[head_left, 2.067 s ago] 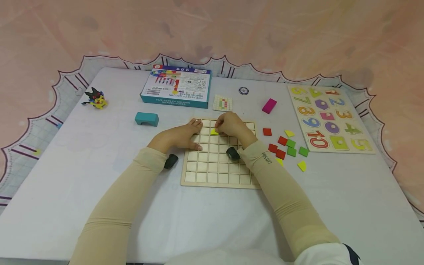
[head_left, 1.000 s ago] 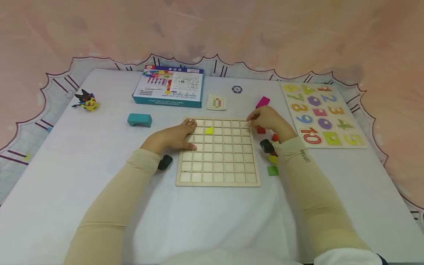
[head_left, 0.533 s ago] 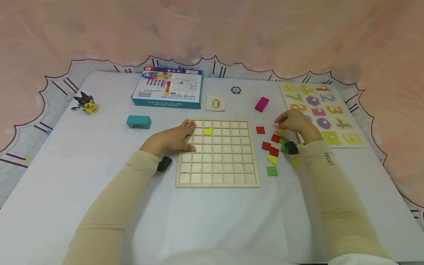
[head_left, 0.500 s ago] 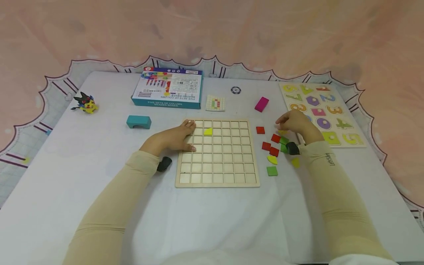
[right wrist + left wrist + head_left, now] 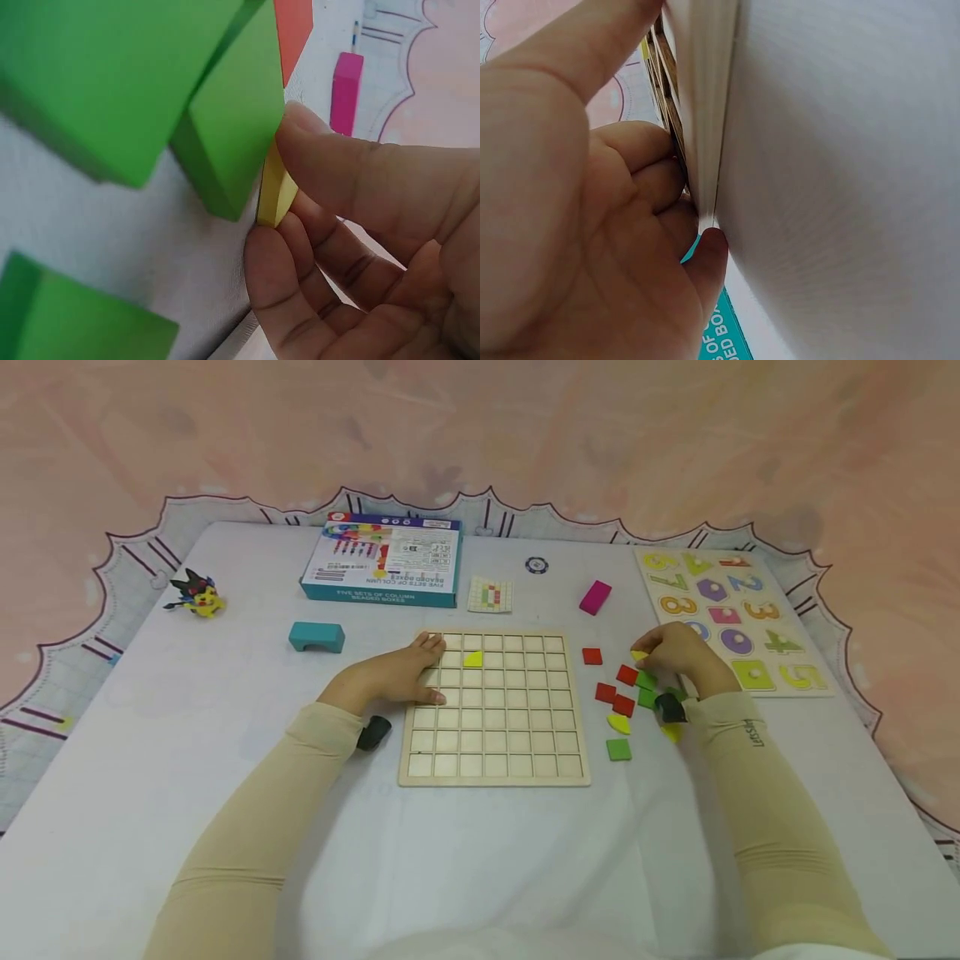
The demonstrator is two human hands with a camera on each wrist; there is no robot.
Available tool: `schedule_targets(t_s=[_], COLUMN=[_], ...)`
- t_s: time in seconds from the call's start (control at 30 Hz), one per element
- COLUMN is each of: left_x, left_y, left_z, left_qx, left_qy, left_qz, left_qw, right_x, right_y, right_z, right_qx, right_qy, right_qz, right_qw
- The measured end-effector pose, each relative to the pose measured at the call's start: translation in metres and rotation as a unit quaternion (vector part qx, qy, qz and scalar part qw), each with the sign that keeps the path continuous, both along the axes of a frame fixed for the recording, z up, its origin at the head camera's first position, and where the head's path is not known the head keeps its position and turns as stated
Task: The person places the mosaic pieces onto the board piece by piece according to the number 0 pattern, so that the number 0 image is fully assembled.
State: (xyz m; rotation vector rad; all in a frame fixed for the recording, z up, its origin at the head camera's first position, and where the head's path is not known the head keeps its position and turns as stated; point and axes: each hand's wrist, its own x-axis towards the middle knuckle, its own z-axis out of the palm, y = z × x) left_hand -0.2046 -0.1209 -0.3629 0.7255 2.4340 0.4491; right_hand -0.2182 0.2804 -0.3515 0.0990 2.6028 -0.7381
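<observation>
A pale wooden grid board [image 5: 495, 742] lies mid-table, one yellow quarter-round tile [image 5: 473, 659] in a cell of its second row. My left hand [image 5: 397, 677] rests on the board's left edge, thumb and fingers spread; the left wrist view shows the fingers against the board's side. To the right of the board, my right hand [image 5: 681, 653] pinches another yellow quarter-round tile [image 5: 277, 191] between thumb and fingertips at table level. Beside it lie red square tiles [image 5: 606, 692], green square tiles [image 5: 225, 127], and further yellow tiles [image 5: 619, 724]. My right wrist partly covers some pieces.
A number puzzle board [image 5: 742, 627] lies at the right, close behind my right hand. Along the back are a beaded-boxes carton [image 5: 381, 564], a small pattern card [image 5: 490, 595], a poker chip [image 5: 537, 565] and a magenta block [image 5: 596, 597]. A teal block [image 5: 317, 636] and toy figure [image 5: 198, 594] sit left.
My right hand has left the yellow tile on the board, moved right to the loose tiles, and taken hold of another yellow one. My left hand stays at the board's edge.
</observation>
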Motion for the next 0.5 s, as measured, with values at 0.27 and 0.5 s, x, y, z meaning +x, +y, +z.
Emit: schedule_targets(t_s=[0.27, 0.5], left_x=[0.0013, 0.0029], left_y=[-0.0002, 0.0000], left_z=[0.0013, 0.0024], left_qx=[-0.002, 0.006], left_qy=[0.001, 0.001], left_qz=[0.004, 0.008], left_qw=[1.0000, 1.0000], right_x=[-0.0010, -0.0003], right_y=[0.0021, 0.0003], right_z=[-0.0007, 0.0038], right_qx=[0.001, -0.034], right_qy=[0.024, 0.032], right_qz=[0.006, -0.015], right_qw=[0.9997, 0.9988])
